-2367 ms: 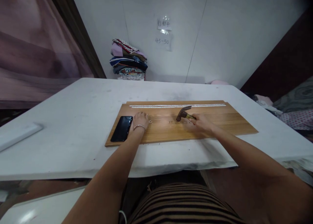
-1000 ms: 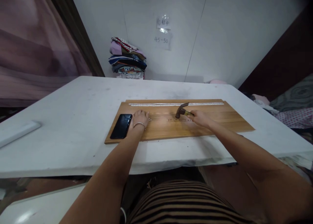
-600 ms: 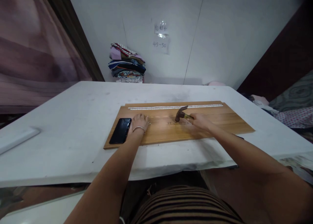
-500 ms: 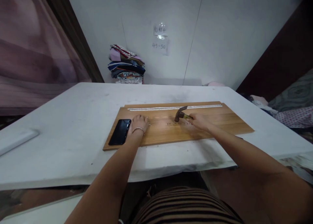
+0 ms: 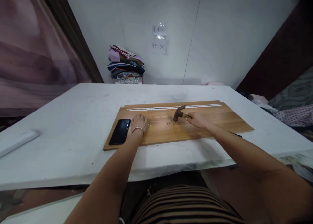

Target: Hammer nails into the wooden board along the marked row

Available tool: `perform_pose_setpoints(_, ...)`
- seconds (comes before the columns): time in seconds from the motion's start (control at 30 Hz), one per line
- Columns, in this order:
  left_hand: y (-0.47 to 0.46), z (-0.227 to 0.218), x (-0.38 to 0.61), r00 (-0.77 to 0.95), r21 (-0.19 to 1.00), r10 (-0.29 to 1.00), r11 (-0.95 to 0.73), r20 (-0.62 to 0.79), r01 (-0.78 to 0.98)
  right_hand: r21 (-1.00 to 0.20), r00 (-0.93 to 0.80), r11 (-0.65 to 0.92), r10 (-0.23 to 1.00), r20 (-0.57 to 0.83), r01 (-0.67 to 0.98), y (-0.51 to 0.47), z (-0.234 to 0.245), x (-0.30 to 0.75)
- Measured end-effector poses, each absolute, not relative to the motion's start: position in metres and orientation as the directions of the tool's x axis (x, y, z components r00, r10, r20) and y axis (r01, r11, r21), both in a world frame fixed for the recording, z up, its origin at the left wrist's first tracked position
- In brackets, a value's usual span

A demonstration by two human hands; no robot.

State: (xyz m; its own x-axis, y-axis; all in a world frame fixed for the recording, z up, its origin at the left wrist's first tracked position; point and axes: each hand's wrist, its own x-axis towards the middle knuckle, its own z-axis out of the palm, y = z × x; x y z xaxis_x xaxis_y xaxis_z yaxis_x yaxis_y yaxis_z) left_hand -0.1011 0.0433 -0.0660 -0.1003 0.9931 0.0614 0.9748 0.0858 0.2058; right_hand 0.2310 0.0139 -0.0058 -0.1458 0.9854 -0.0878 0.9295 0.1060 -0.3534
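Observation:
My right hand (image 5: 197, 120) is closed around the handle of a claw hammer (image 5: 178, 113), its dark metal head over the middle of a wooden board (image 5: 207, 132). Below the hammer runs a row of small dark spots (image 5: 168, 123), perhaps nail heads or holes. My left hand (image 5: 139, 122), a bracelet at its wrist, lies palm down on the left part of the board with its fingers resting forward. Several thin shiny nails (image 5: 149, 123) show beside its thumb side; anything under the palm is hidden. Left of that hand lies a black phone (image 5: 119, 131).
Two white strips (image 5: 156, 108) lie along the board's far edge. The board rests on a white-covered table (image 5: 68, 126). A stack of folded cloth (image 5: 127, 65) stands against the back wall, and a white object (image 5: 19, 141) lies at the table's left. Tiny dark bits dot the near side.
The hammer and my right hand have shifted very slightly left and up. My left hand stays in place on the board.

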Motion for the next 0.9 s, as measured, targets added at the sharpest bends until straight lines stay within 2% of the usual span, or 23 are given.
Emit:
perform_pose_setpoints(0.2, 0.0438, -0.068, -0.1006, -0.094, 0.199, 0.993, 0.078, 0.068, 0.977, -0.336, -0.138, 0.089, 0.982, -0.126, 0.938, 0.0142, -0.011, 0.231)
perform_pose_setpoints(0.47, 0.0426, -0.0676, -0.1011, -0.091, 0.204, 0.993, 0.074, 0.075, 0.976, -0.37, -0.133, 0.089, 0.987, -0.094, 0.925, 0.0157, -0.0109, 0.2362)
perform_pose_setpoints(0.73, 0.0422, -0.0674, -0.1011, -0.092, 0.209, 0.993, 0.075, 0.076, 0.975, -0.319, -0.136, 0.086, 0.981, -0.138, 0.944, 0.0108, -0.0069, 0.2273)
perform_pose_setpoints(0.9, 0.0421, -0.0664, -0.1016, -0.095, 0.212, 0.993, 0.078, 0.067, 0.974, -0.332, -0.142, 0.1, 0.984, -0.104, 0.938, 0.0112, -0.0057, 0.2295)
